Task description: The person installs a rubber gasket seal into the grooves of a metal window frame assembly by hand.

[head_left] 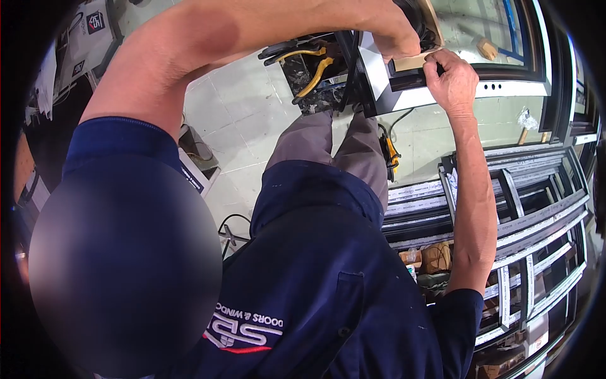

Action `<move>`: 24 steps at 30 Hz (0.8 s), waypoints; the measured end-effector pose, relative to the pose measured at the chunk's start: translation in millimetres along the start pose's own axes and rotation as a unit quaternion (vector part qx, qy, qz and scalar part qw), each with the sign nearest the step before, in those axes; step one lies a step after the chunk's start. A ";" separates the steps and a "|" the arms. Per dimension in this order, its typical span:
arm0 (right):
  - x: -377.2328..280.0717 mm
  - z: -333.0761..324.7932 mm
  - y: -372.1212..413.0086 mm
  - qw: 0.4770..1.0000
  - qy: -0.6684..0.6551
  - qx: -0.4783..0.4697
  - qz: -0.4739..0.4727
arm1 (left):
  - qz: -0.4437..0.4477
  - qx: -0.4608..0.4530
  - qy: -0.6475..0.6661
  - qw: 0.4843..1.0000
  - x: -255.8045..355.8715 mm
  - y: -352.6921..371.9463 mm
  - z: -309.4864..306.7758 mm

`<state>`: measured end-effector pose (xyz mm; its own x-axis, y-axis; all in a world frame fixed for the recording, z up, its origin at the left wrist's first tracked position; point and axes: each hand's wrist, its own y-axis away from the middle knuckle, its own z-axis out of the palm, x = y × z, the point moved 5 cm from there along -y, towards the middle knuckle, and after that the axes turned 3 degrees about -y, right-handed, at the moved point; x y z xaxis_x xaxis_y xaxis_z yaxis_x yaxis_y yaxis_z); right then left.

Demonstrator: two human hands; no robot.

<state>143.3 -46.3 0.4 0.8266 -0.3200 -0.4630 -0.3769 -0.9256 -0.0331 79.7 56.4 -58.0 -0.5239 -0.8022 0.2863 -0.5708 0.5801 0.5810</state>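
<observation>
A dark window frame (530,69) with white film on its faces lies in front of me at the top. On its near corner sits an open tan box (434,22), seemingly cardboard, with black items inside. My left hand (399,43) reaches over the corner with fingers bent down at the box; their tips are hidden. At the box's near right edge my right hand (453,83) is closed, thumb and fingers together against the tan edge. What lies between those fingers is too small to make out.
Yellow-handled pliers (314,79) hang left of the frame on a dark stand. A yellow-and-black tool (392,158) with a cord is by my right leg. Several film-covered frames (530,234) are stacked at the right. A tan block (487,49) lies beyond the frame's near bar.
</observation>
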 end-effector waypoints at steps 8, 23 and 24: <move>-0.4 -0.7 0.0 1.000 -0.004 -0.001 0.001 | 0.056 0.033 0.080 0.995 12.9 2.8 -4.6; -0.7 -8.8 -2.2 0.995 -0.083 0.051 0.004 | -0.042 0.060 0.334 0.940 13.6 12.9 -3.5; 1.7 -14.6 -3.0 0.989 -0.130 0.066 0.013 | -0.044 0.047 0.335 0.940 13.8 10.5 -1.6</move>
<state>151.9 -47.0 12.6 0.6866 -0.2651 -0.6770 -0.4622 -0.8779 -0.1250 67.5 51.2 -46.7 0.0254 -0.7385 0.6738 -0.6626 0.4923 0.5645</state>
